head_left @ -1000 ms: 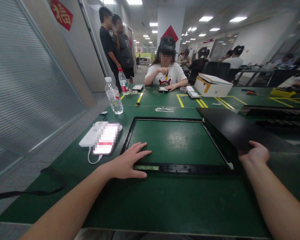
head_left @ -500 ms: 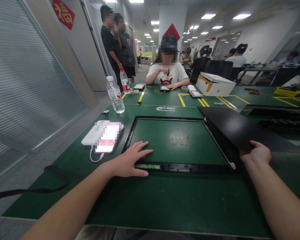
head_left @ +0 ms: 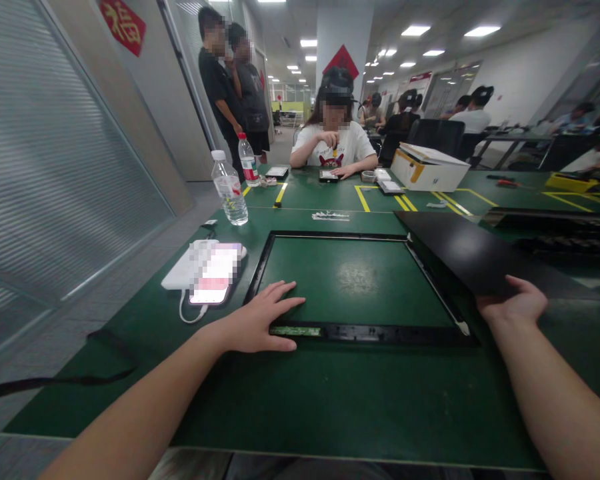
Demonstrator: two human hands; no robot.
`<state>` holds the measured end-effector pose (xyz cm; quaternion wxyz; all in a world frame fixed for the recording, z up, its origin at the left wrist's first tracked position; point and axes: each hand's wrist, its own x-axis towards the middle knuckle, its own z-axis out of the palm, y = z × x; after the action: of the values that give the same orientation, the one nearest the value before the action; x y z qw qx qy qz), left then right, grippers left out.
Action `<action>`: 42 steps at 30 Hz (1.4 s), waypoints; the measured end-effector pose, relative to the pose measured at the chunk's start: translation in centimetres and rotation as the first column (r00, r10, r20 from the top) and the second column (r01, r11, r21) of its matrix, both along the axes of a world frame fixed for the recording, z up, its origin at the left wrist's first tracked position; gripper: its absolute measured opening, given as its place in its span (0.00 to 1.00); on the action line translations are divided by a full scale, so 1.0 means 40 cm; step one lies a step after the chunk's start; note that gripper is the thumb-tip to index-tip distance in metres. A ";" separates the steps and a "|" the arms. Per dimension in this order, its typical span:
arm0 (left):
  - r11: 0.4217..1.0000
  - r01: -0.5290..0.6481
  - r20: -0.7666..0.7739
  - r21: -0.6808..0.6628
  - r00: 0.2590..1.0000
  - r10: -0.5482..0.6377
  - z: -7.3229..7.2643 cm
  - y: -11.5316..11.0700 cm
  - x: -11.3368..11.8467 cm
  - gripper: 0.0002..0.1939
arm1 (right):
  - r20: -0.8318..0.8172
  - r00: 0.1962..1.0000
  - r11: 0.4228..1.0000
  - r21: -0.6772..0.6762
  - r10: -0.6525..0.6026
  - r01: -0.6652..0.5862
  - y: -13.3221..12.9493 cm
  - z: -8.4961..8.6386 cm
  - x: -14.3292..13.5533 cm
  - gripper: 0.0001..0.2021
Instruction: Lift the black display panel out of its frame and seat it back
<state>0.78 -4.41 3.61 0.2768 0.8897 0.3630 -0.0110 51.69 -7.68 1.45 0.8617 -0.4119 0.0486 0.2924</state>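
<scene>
Frame (head_left: 393, 335) is lying back from the near edge of the tabletop (head_left: 330, 400), left hand (head_left: 257, 328) resting wide-spread on it, right hand (head_left: 519, 308) gripping a dark panel (head_left: 463, 252) best kept unbent

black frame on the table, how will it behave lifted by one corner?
It may twist: the black frame has narrow sides around an open middle. Probably light for its footprint, since the table shows through it. The near side, wider with a green strip, might be heavier.
</scene>
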 end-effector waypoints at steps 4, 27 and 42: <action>1.000 -0.005 0.004 0.005 1.000 0.005 -0.001 -0.001 0.000 0.47 | 0.013 0.998 0.998 0.033 0.060 -0.061 0.008 -0.016 0.016 0.17; 1.000 0.005 0.040 0.011 0.999 -0.005 -0.003 0.001 -0.005 0.46 | -0.113 0.989 0.995 0.005 0.100 -0.100 0.029 0.002 0.025 0.25; 1.000 0.004 0.047 -0.005 0.999 -0.004 0.001 -0.001 -0.003 0.48 | -0.046 0.995 0.996 -0.025 0.086 -0.087 0.029 0.015 0.000 0.22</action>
<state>0.67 -4.47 3.65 0.2877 0.8897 0.3544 0.0086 51.70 -6.54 2.06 0.8413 -0.4184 0.0539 0.3380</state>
